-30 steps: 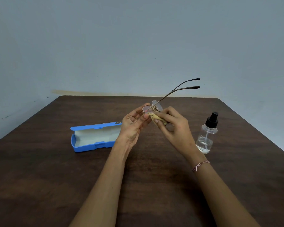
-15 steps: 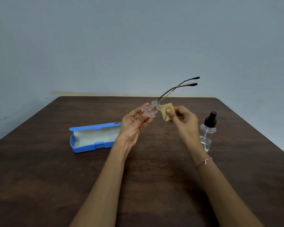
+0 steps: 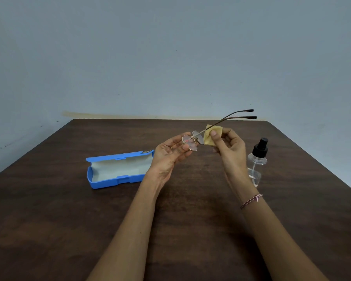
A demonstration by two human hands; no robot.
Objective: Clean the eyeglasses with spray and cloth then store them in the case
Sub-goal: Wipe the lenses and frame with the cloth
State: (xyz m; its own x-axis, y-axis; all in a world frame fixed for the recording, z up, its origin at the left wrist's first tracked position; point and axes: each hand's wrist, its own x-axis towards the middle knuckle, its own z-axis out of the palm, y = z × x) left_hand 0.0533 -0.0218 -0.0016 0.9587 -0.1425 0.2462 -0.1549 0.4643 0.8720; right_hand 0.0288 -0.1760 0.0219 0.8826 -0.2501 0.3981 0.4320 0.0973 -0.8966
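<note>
I sit at a dark wooden table [image 3: 49, 220], looking down at both my bare forearms. An open blue glasses case [image 3: 109, 181] lies on the table, its pale lining facing up and its lid tipped back, and I place everything else from it.

Just right of the case, raised above the table, my left hand [image 3: 168, 153] is turned palm up. Its thumb and lightly curled fingers pinch the eyeglasses [image 3: 193, 141] at the rim of one lens. The glasses have a thin metal frame with rounded lenses. Both temple arms are unfolded and point up and away from the case, ending in dark tips. A ring [image 3: 171, 148] shows on one finger of this hand.

Farther right of the case, my right hand [image 3: 229, 147] is also held in the air. Its thumb and curled fingers pinch a small folded yellow cloth [image 3: 208, 137]. The cloth sits right beside the lens farthest from the case, with one temple arm crossing in front of it. I cannot tell whether cloth and lens touch. A braided bracelet [image 3: 251, 200] circles this wrist.

Farthest right of the case, a clear spray bottle [image 3: 256, 159] with a black pump top stands upright on the table, partly hidden behind my right wrist. A plain grey-blue wall [image 3: 170, 57] rises beyond the table's far edge.
</note>
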